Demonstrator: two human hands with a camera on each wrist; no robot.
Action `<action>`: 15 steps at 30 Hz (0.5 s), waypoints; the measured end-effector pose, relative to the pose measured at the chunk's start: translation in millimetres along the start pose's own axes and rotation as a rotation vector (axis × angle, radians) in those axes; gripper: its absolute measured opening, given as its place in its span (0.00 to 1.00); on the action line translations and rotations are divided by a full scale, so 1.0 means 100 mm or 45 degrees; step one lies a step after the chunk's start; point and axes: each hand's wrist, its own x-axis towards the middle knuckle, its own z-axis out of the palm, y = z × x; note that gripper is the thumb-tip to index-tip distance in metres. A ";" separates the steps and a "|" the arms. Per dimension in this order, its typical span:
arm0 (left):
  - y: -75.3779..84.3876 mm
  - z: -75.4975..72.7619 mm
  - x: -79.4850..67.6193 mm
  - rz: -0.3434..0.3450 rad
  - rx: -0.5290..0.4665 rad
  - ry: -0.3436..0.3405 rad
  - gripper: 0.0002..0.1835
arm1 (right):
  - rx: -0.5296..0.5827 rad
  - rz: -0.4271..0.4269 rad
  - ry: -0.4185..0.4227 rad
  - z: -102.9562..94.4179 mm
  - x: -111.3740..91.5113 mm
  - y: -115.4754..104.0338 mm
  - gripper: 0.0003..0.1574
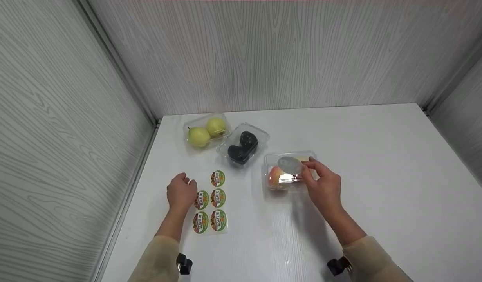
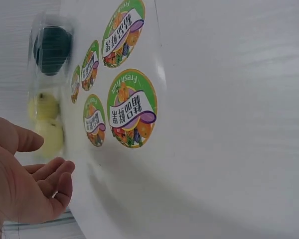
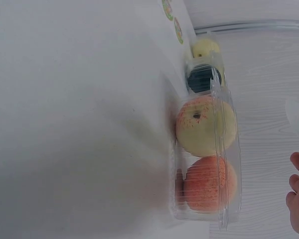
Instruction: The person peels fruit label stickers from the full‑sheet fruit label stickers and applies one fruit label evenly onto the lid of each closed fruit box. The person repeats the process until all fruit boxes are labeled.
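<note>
My right hand [image 1: 324, 188] pinches a round sticker [image 1: 289, 165] between thumb and fingertips, its plain greyish side showing in the head view. The sticker overlaps a lidded clear plastic box [image 1: 269, 157] there. Inside that box lie two apples, one yellowish [image 3: 202, 127] and one red [image 3: 205, 184]. In the right wrist view, only part of the right hand and a pale edge of the sticker show at the right border. Beside a sheet of round fruit stickers [image 1: 209, 231], my left hand [image 1: 182, 192] has loosely bent fingers and holds nothing.
Toward the back left, one clear box [image 1: 263, 135] contains two dark fruits [image 1: 237, 153]. Next to it, another clear box [image 1: 190, 122] holds two yellow-green pears [image 1: 199, 137]. Wood-grain panels [image 1: 264, 55] border the white table [image 1: 401, 188] at the back and sides.
</note>
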 end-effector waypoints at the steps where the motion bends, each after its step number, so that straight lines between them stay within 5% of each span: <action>1: 0.04 0.00 -0.02 0.054 0.029 0.029 0.27 | 0.003 0.008 -0.002 0.00 0.00 -0.01 0.09; 6: 0.34 0.00 -0.16 0.430 0.148 0.232 0.24 | 0.038 0.087 -0.022 -0.03 0.02 -0.04 0.11; 11: 0.71 0.02 -0.33 0.982 0.239 0.453 0.19 | 0.127 0.227 -0.056 -0.08 0.06 -0.05 0.14; 15: 1.01 0.09 -0.46 1.393 0.334 0.530 0.17 | 0.196 0.362 -0.074 -0.12 0.11 -0.07 0.16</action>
